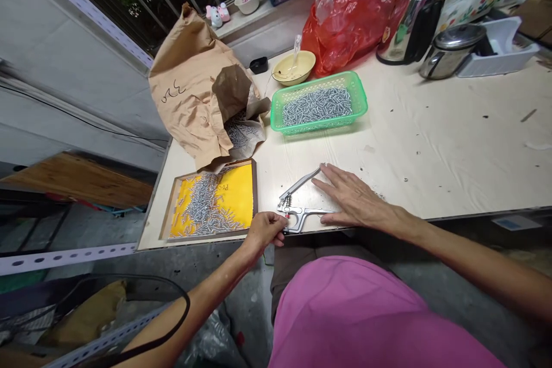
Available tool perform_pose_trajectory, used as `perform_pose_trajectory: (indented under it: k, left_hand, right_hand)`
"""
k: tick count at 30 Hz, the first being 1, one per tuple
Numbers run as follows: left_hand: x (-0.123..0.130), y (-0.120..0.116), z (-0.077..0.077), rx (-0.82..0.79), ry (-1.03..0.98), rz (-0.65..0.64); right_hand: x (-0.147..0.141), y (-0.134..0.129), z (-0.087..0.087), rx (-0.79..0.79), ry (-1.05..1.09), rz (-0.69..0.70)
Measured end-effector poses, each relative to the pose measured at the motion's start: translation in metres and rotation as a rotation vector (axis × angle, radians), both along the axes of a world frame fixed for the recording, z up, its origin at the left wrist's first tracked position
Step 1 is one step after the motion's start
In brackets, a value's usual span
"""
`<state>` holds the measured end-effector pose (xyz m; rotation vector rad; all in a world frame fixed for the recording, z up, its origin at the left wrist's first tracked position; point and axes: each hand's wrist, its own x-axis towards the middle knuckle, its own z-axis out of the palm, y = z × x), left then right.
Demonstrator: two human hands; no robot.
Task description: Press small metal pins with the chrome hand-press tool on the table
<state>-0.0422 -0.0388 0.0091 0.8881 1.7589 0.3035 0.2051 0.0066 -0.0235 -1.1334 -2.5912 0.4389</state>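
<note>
Silver hand pliers (308, 212) with a spring near the head lie at the table's front edge, their two handles spread wide. My left hand (264, 230) is closed in a pinch at the head of the pliers, beside a small red part. Whatever sits between those fingertips is too small to make out. My right hand (356, 198) is open, fingers spread, touching or close by the ends of both handles. To the left, a shallow tray (254, 190) with a yellow bottom holds a heap of small metal pins (204, 201).
A green basket (362, 106) of similar metal pieces stands behind the pliers. An opened brown paper bag (190, 86) spills more pieces. Farther back are a cream bowl (304, 60), a red plastic bag (345, 26), a kettle (416, 17) and a lidded metal cup (451, 52).
</note>
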Motion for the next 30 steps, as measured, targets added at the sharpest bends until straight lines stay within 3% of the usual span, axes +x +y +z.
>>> perform_pose_trajectory:
  k: [8,23,27,30]
  left_hand:
    - [0.003,-0.003,0.0,0.014,-0.024,0.075]
    - [0.003,-0.006,-0.002,0.01,-0.03,0.102]
    - [-0.002,-0.01,-0.001,0.051,0.094,-0.009]
    - [-0.002,-0.016,0.001,0.378,0.321,-0.217]
  right_hand:
    - [-0.004,0.027,-0.011,-0.009,-0.082,0.097]
    - [-0.008,0.017,0.011,-0.007,-0.025,0.057]
    - [-0.01,0.013,0.012,-0.034,-0.048,0.032]
    - [-0.01,0.011,0.012,-0.047,-0.051,0.034]
